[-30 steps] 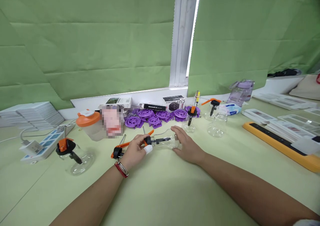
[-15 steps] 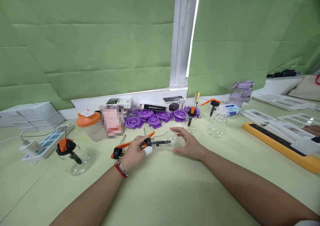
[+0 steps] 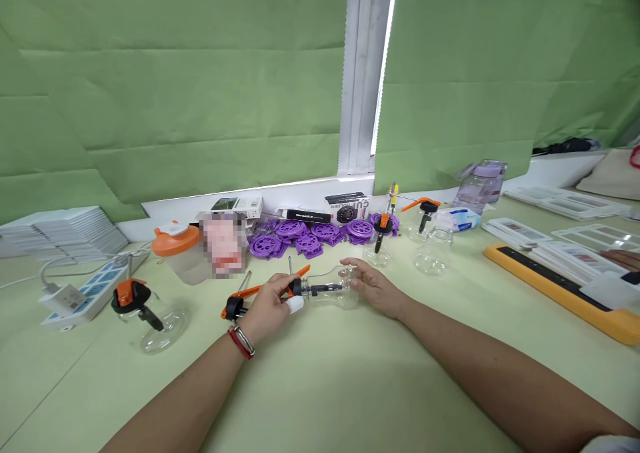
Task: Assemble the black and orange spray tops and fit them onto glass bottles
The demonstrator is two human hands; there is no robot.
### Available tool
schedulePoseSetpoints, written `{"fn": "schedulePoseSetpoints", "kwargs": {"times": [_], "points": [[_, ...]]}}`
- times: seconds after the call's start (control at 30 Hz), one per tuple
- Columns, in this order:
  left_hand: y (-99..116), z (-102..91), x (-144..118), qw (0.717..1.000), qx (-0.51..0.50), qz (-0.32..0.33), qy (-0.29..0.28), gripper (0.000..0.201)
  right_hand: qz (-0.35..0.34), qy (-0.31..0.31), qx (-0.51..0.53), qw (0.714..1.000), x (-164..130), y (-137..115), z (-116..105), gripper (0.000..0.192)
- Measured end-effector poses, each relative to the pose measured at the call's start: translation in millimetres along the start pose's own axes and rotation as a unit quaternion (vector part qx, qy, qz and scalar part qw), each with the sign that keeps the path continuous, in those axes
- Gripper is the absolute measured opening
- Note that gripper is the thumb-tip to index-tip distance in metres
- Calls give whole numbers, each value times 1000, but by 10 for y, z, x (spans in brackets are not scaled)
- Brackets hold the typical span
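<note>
Clear bottle (image 3: 330, 290) lies on its side on the pale green table (image 3: 350, 386), mid-table, just ahead of me; long axis runs left-right, black-and-orange pump head to the left, rounded base to the right; slightly lifted or resting, I cannot tell which.

Left hand (image 3: 267, 304) closed around the neck and pump end, white-taped thumb on top; right hand (image 3: 373, 286) cupped narrow around the base end, fingers curled over the glassy wall; both hold the same bottle.

Just left of the left hand, a loose orange-handled pump (image 3: 240, 299) lies flat; farther left, another bottle with pump (image 3: 150, 313) lies tipped, well apart; beyond it a power strip (image 3: 85, 289) near the left edge.

Far side: purple wheels (image 3: 310, 234) in a heap against the sill; orange-lidded jar (image 3: 177, 253) to their left; two upright small bottles (image 3: 434, 253) to the right of the heap.

Right: yellow-edged tray (image 3: 560, 286) runs diagonally, well apart from the right arm.

Open room: bare table near me, between and under both forearms, wide to the near edge.
</note>
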State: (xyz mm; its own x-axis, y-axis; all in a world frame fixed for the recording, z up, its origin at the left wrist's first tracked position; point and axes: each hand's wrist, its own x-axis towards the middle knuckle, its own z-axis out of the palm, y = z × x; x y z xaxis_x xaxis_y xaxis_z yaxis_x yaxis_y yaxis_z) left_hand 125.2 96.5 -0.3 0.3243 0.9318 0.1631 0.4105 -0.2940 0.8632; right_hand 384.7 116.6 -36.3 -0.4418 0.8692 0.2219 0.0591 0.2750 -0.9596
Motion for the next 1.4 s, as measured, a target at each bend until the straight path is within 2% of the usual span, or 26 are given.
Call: {"fn": "schedulePoseSetpoints", "kwargs": {"times": [0.07,0.23,0.33,0.57,0.73,0.8,0.9,1.0,1.1,1.17,1.3,1.4], "points": [[-9,4,-2,1000,-5,-6,2,41,-2,-7,-14,1000,-1,-11,-14,58],[-44,3,8,1000,-8,-8,14,44,-17,-55,-46,997,-22,-16,-55,84],[-45,-3,12,1000,-13,-7,15,43,-13,-58,-35,998,-19,3,-56,89],[-38,-12,0,1000,-15,-2,25,43,25,-54,28,998,28,16,-34,65],[-55,-3,0,999,15,3,29,41,-15,-29,-76,997,29,-50,-7,53],[-66,2,5,999,18,3,28,42,-28,-16,-101,994,30,-45,2,53],[-85,3,11,999,18,-4,28,42,-12,-6,-39,999,33,21,3,60],[-108,-3,14,999,19,-9,36,43,-20,-30,20,999,32,108,-15,70],[-121,-7,11,999,17,-4,43,42,-13,-38,14,999,30,154,-37,77],[-117,-8,5,999,16,1,44,41,-3,-37,20,999,32,147,-41,74],[-106,-5,-1,999,5,0,49,40,-11,-44,16,999,42,65,-17,52],[-119,-3,7,999,-1,1,54,41,-9,-28,-23,999,37,18,6,53]]}}
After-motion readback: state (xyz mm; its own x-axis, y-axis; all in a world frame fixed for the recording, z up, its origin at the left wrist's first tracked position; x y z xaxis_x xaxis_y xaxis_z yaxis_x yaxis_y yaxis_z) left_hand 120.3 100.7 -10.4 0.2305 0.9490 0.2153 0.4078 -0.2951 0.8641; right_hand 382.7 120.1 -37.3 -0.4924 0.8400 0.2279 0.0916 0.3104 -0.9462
